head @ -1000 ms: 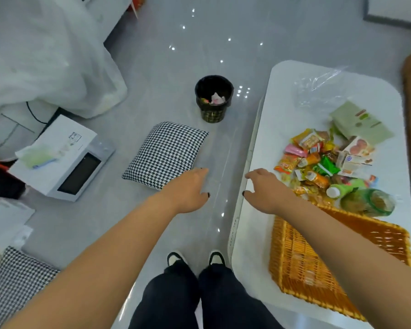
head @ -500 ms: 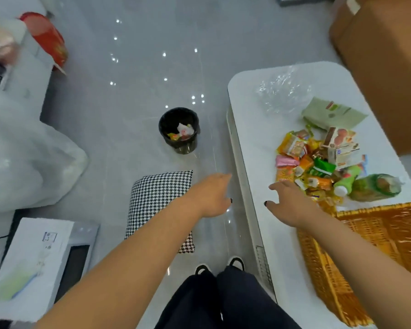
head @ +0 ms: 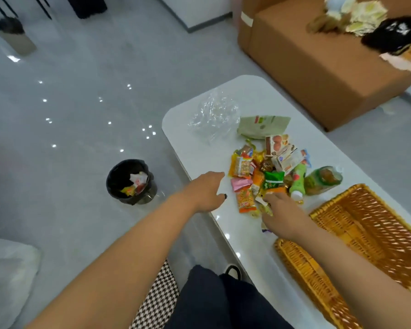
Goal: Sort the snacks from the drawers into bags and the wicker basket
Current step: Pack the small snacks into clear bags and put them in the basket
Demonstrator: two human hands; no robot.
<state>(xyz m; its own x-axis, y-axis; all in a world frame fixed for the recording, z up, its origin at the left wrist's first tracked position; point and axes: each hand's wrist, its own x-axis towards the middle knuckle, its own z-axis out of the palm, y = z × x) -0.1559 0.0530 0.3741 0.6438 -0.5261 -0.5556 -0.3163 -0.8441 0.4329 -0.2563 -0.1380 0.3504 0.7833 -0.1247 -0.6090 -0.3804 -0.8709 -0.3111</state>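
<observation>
You look down on a glossy grey floor [head: 76, 96] speckled with ceiling-light reflections, a white bench [head: 195, 143] ahead, a brown sofa [head: 318, 74] behind it, and a black bin [head: 128, 181] left.

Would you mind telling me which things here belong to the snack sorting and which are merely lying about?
For the job: snack pile, wicker basket, clear plastic bag, left hand, right hand reaching into the pile.

Lying about: black bin, brown sofa, checked cushion, white table bearing the snacks.
</observation>
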